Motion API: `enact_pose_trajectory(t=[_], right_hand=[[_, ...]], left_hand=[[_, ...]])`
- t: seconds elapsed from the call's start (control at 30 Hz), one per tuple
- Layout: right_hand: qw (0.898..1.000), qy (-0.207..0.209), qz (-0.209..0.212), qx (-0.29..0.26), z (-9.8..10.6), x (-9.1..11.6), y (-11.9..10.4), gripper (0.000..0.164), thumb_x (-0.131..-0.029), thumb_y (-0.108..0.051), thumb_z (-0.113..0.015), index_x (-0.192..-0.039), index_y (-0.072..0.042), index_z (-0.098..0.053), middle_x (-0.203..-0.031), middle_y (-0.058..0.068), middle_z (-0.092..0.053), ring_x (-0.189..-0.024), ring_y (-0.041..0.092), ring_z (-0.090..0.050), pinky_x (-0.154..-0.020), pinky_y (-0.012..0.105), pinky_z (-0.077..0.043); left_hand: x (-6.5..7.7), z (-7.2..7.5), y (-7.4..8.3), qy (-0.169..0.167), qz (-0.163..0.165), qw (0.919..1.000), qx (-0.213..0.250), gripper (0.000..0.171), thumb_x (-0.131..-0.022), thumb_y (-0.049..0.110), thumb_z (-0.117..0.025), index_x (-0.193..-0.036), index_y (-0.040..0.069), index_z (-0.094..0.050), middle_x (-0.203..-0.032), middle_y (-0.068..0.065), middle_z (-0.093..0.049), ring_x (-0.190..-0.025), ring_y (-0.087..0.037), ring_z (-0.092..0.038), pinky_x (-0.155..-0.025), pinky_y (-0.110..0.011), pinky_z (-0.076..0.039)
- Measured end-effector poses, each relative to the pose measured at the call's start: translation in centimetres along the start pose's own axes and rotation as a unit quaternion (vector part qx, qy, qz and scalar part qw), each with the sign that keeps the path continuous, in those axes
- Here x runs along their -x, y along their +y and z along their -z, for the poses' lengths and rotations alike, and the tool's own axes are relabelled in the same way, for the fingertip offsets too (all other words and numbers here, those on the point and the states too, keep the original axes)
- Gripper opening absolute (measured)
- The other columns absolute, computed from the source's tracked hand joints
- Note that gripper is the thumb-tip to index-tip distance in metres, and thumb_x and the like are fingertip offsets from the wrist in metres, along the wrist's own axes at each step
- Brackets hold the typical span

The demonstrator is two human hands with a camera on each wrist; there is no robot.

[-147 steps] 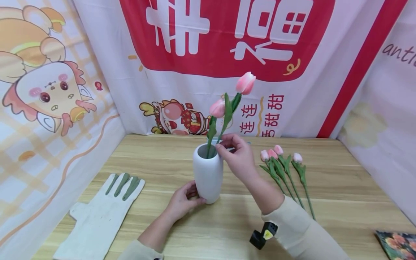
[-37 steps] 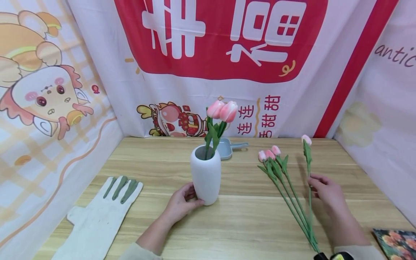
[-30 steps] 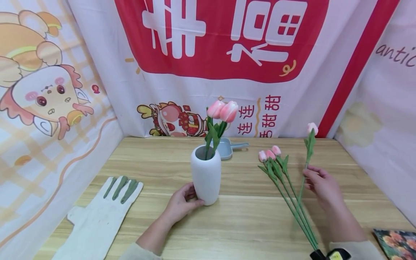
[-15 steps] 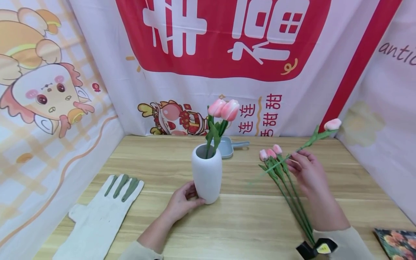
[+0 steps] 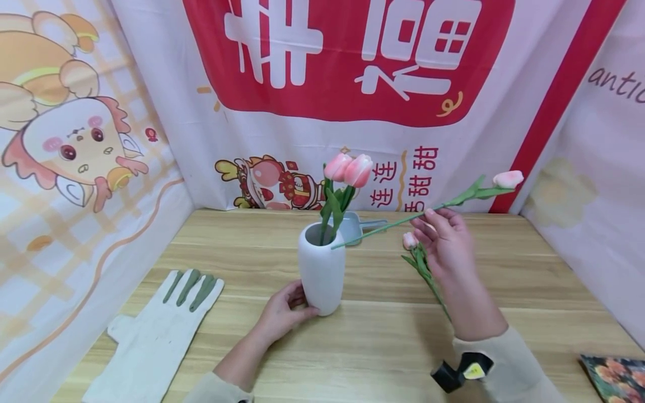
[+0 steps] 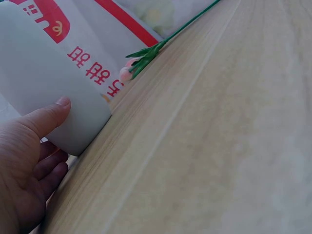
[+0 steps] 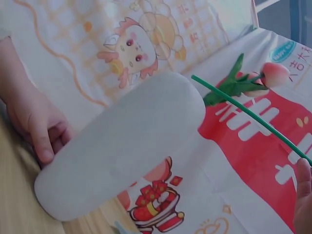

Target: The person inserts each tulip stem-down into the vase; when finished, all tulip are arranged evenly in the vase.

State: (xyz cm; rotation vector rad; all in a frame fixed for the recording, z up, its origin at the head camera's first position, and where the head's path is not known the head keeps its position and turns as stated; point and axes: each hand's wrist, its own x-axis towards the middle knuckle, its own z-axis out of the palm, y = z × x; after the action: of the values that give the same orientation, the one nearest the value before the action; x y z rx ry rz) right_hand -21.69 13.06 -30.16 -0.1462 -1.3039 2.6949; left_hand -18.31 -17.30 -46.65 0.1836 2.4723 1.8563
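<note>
My left hand [image 5: 282, 313] grips the lower part of a white vase [image 5: 322, 280], which stands upright on the table. Two pink artificial tulips [image 5: 356, 170] lean out of its mouth. With my right hand [image 5: 448, 246] I pinch the stem of another pink tulip [image 5: 466, 195], its bloom pointing right and its bare stem end by the vase's rim. In the right wrist view this stem [image 7: 258, 119] crosses near the vase top, outside the opening. More tulips [image 5: 422, 266] lie on the table, partly hidden by the right hand and forearm.
A small blue-grey pan-like dish [image 5: 351, 226] with a handle sits behind the vase. At the left lies a pale glove-shaped piece [image 5: 151, 336] with green fingers. A flowery printed card [image 5: 617, 375] is at the right edge. Printed cloths [image 5: 262, 129] hang around the table.
After letting go of a tulip in the vase, my right hand has picked up another from the right, tilted it sideways and brought it left to the rim. My left hand stays on the vase.
</note>
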Motion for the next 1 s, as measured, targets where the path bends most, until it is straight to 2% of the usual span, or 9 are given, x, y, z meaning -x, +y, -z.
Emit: enact_pose_trajectory(t=[0.2, 0.33, 0.5, 0.7, 0.8, 0.9, 1.0], right_hand=[[0.999, 0.009, 0.039, 0.003, -1.5, 0.4, 0.9, 0.017, -0.096, -0.002, -0.059, -0.1, -0.01, -0.044, -0.079, 0.0, -0.068, -0.066, 0.01, -0.07, -0.058, 0.016, -0.058], [0.996, -0.003, 0.08, 0.039, -2.3, 0.8, 1.3, 0.016, -0.096, -0.001, -0.057, -0.102, -0.011, -0.046, -0.08, -0.001, -0.068, -0.068, 0.01, -0.071, -0.059, 0.017, -0.058], [0.985, -0.031, 0.138, 0.102, -3.4, 1.8, 1.7, 0.018, -0.095, -0.002, -0.059, -0.102, -0.016, -0.048, -0.082, -0.002, -0.064, -0.07, 0.009, -0.072, -0.061, 0.02, -0.06], [0.963, -0.092, 0.193, 0.165, -4.5, 2.8, 2.5, 0.024, -0.093, -0.001, -0.063, -0.101, -0.02, -0.051, -0.085, -0.002, -0.064, -0.076, 0.009, -0.072, -0.068, 0.026, -0.062], [0.953, -0.112, 0.203, 0.196, -5.0, 3.3, 3.1, 0.024, -0.092, -0.001, -0.064, -0.102, -0.02, -0.053, -0.086, -0.004, -0.065, -0.078, 0.009, -0.071, -0.07, 0.026, -0.062], [0.939, -0.134, 0.222, 0.227, -5.4, 3.7, 3.7, 0.021, -0.091, 0.001, -0.065, -0.104, -0.012, -0.054, -0.086, -0.005, -0.067, -0.079, 0.009, -0.07, -0.071, 0.025, -0.062], [0.918, -0.16, 0.255, 0.259, -5.8, 4.0, 4.3, 0.018, -0.09, 0.003, -0.065, -0.104, -0.001, -0.054, -0.087, 0.0, -0.069, -0.077, 0.009, -0.068, -0.07, 0.024, -0.061]], left_hand=[[0.0, -0.1, -0.1, -0.002, -0.003, 1.0, 0.001, 0.065, -0.076, 0.015, -0.085, -0.133, 0.005, -0.056, -0.127, -0.016, -0.065, -0.117, -0.031, -0.062, -0.105, -0.046, -0.049], [-0.1, -0.1, -0.2, -0.002, -0.005, 1.0, 0.001, 0.064, -0.076, 0.015, -0.085, -0.133, 0.005, -0.056, -0.127, -0.016, -0.065, -0.117, -0.031, -0.062, -0.105, -0.046, -0.05], [-0.1, 0.0, -0.2, -0.002, -0.005, 1.0, 0.001, 0.064, -0.076, 0.015, -0.085, -0.133, 0.006, -0.057, -0.127, -0.015, -0.065, -0.117, -0.03, -0.062, -0.104, -0.045, -0.05], [0.0, 0.0, -0.1, -0.003, -0.009, 1.0, 0.001, 0.063, -0.076, 0.015, -0.084, -0.132, 0.005, -0.057, -0.127, -0.016, -0.065, -0.117, -0.031, -0.062, -0.104, -0.046, -0.05], [0.0, 0.0, -0.1, -0.003, -0.007, 1.0, 0.002, 0.064, -0.076, 0.015, -0.085, -0.133, 0.005, -0.057, -0.127, -0.017, -0.065, -0.117, -0.032, -0.062, -0.105, -0.046, -0.05], [0.0, 0.0, -0.2, -0.004, -0.006, 1.0, -0.001, 0.065, -0.075, 0.015, -0.085, -0.133, 0.005, -0.056, -0.127, -0.017, -0.064, -0.117, -0.032, -0.062, -0.105, -0.046, -0.05], [-0.1, 0.0, -0.3, -0.005, -0.01, 0.9999, -0.006, 0.065, -0.076, 0.016, -0.085, -0.133, 0.004, -0.056, -0.127, -0.018, -0.064, -0.117, -0.032, -0.062, -0.104, -0.046, -0.05]])
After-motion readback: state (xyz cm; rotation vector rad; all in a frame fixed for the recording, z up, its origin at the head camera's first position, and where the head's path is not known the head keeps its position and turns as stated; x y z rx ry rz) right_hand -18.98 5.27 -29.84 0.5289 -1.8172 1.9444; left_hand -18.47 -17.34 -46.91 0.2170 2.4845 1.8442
